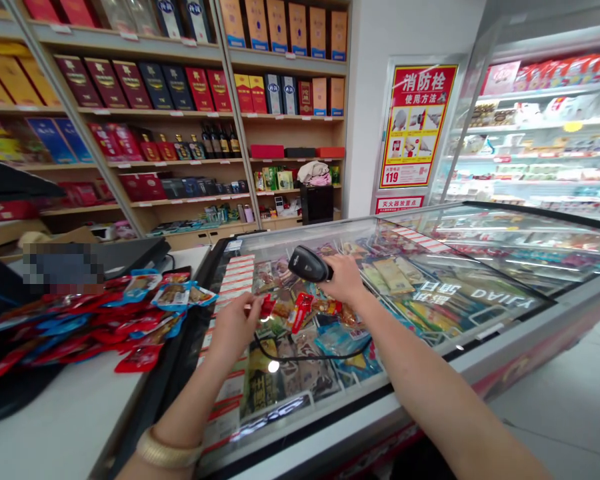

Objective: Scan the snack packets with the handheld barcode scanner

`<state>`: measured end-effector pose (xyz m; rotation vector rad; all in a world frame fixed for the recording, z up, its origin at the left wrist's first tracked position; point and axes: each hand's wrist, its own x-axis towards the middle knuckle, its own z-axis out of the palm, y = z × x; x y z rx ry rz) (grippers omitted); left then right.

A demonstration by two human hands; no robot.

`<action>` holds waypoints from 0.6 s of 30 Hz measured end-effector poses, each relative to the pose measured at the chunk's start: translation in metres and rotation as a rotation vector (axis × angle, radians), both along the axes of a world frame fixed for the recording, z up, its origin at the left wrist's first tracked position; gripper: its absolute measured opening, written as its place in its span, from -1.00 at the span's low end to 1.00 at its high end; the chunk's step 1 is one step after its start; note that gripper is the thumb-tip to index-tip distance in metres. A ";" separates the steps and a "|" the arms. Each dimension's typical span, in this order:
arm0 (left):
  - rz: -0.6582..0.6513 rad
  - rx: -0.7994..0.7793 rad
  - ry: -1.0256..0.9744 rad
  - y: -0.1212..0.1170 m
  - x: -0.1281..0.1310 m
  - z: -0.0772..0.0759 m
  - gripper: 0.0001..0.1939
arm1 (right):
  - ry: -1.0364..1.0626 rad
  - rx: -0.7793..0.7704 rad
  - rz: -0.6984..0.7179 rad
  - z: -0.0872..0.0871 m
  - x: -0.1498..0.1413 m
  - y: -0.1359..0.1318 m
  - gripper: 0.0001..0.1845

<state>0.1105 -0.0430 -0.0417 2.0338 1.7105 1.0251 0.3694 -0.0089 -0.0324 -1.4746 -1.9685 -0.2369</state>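
My right hand (346, 281) is wrapped round a black handheld barcode scanner (308, 264), whose head points left over the glass-topped freezer (433, 337). A black cable (307, 359) loops across the glass below it. Between the fingertips of my left hand (234, 328), which wears a gold-coloured bangle at the wrist, is a small red snack packet (267, 307), partly hidden by the fingers. Another red snack packet (301, 312) lies between the two hands. Frozen goods in bright wrappers show through the glass beneath.
On the white counter (97, 407) at the left lies a heap of red and blue snack packets (140, 313). White-and-red price labels (237, 277) run along the freezer's left end. Behind stand shelves (180, 113) of boxed bottles; a lit display fridge (555, 133) is at the right.
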 end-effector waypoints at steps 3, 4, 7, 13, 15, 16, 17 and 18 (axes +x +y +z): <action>0.173 0.135 -0.078 0.004 -0.019 0.010 -0.78 | -0.005 -0.009 0.011 0.003 0.001 -0.002 -0.66; 0.218 0.206 -0.084 0.004 -0.024 0.012 -0.78 | -0.012 -0.013 0.030 0.004 0.000 -0.003 -0.67; 0.300 0.374 -0.103 0.005 -0.031 0.017 -0.79 | -0.053 -0.047 0.109 0.008 -0.002 -0.006 -0.73; 0.282 0.409 -0.214 0.009 -0.035 0.013 -0.80 | -0.141 -0.121 0.214 0.011 -0.012 -0.014 -0.73; 0.263 0.391 -0.236 0.011 -0.035 0.012 -0.81 | -0.164 -0.141 0.230 0.012 -0.014 -0.016 -0.73; 0.261 0.386 -0.246 0.011 -0.034 0.011 -0.81 | -0.172 -0.146 0.234 0.012 -0.014 -0.016 -0.73; 0.261 0.383 -0.253 0.011 -0.034 0.011 -0.81 | -0.178 -0.150 0.236 0.012 -0.015 -0.017 -0.72; 0.260 0.385 -0.257 0.011 -0.033 0.011 -0.81 | -0.183 -0.152 0.236 0.013 -0.015 -0.017 -0.71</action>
